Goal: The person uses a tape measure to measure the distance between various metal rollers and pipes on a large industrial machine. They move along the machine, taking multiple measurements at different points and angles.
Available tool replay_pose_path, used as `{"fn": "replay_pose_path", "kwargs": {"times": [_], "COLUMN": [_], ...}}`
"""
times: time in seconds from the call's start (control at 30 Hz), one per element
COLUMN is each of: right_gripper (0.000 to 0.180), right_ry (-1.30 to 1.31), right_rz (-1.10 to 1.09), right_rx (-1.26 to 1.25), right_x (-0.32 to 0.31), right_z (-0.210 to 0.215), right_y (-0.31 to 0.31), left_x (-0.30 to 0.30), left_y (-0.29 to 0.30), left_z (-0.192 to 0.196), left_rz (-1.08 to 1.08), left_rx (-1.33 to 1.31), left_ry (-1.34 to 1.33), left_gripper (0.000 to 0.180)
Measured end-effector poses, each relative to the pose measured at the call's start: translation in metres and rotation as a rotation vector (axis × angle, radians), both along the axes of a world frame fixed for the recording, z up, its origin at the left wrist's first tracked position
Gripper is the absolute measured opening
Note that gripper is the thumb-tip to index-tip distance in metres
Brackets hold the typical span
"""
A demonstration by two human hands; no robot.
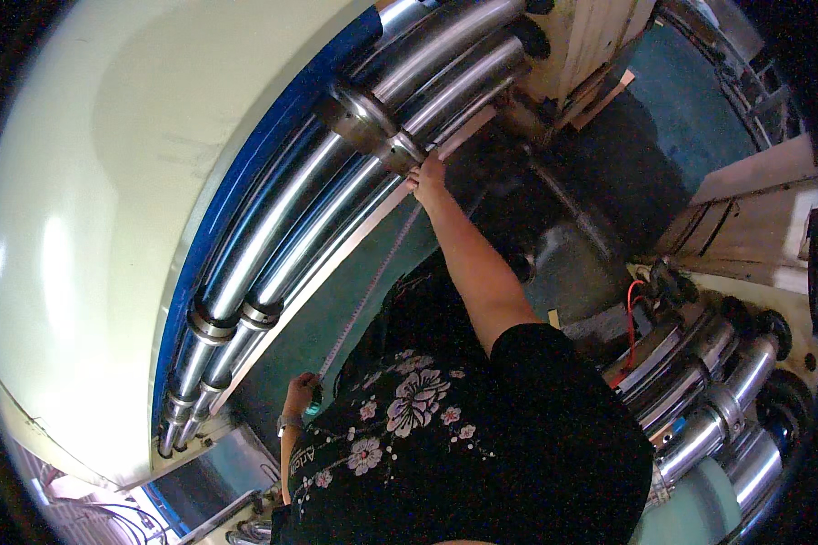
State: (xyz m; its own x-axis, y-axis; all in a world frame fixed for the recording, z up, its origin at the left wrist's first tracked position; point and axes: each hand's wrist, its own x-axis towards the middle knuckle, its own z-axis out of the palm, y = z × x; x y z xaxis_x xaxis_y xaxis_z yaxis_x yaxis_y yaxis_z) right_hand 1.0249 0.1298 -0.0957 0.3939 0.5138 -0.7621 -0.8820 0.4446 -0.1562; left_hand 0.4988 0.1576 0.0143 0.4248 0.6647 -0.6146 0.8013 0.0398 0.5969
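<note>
A pale measuring tape (370, 289) is stretched on a slant between my two hands. My left hand (299, 394), low and left with a band on its wrist, is closed round the tape's case, of which a dark and teal part (315, 401) shows. Farther up, my right hand (428, 176) pinches the tape's other end just beside a metal collar (393, 148) on the shiny rollers. The right fingertips are close to that collar; whether they touch it I cannot make out. Long chrome rollers (293, 211) run alongside the tape.
A large cream machine cover (100, 182) with a blue edge (211, 213) fills the left. Another machine with chrome rollers (700, 427) and a red cable (631, 322) stands at the right. Dark metal parts (563, 209) lie beyond my right arm, above a green floor.
</note>
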Motion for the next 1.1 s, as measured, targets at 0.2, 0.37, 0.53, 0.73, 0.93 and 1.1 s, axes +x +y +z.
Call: {"fn": "replay_pose_path", "kwargs": {"times": [0.2, 0.37, 0.53, 0.73, 0.93, 1.1], "right_gripper": [0.046, 0.042, 0.041, 0.038, 0.022, 0.022], "right_ry": [0.004, -0.077, -0.099, -0.875, -0.957, -1.09], "right_rz": [-0.014, -0.064, -0.052, 0.047, 0.227, 0.004], "right_rx": [0.008, -0.031, -0.109, -0.151, -0.573, -0.304], "right_x": [-0.003, 0.001, 0.001, 0.031, 0.009, -0.019], "right_z": [0.009, -0.004, -0.007, -0.088, 0.009, 0.043], "right_y": [-0.001, 0.006, 0.008, -0.002, -0.043, -0.04], "left_x": [-0.035, -0.059, -0.039, -0.04, -0.064, -0.07], "left_y": [0.024, 0.048, 0.039, 0.055, 0.089, 0.153], "left_z": [-0.011, 0.0, 0.038, 0.08, 0.083, 0.043], "left_rz": [0.093, 0.036, -0.122, -0.24, -0.073, -0.221], "left_rx": [-0.035, 0.013, 0.214, 0.34, 0.285, 0.573], "left_ry": [-0.045, -0.003, 0.114, -0.011, -0.061, -0.23], "left_gripper": [0.012, 0.013, 0.015, 0.018, 0.014, 0.011]}}
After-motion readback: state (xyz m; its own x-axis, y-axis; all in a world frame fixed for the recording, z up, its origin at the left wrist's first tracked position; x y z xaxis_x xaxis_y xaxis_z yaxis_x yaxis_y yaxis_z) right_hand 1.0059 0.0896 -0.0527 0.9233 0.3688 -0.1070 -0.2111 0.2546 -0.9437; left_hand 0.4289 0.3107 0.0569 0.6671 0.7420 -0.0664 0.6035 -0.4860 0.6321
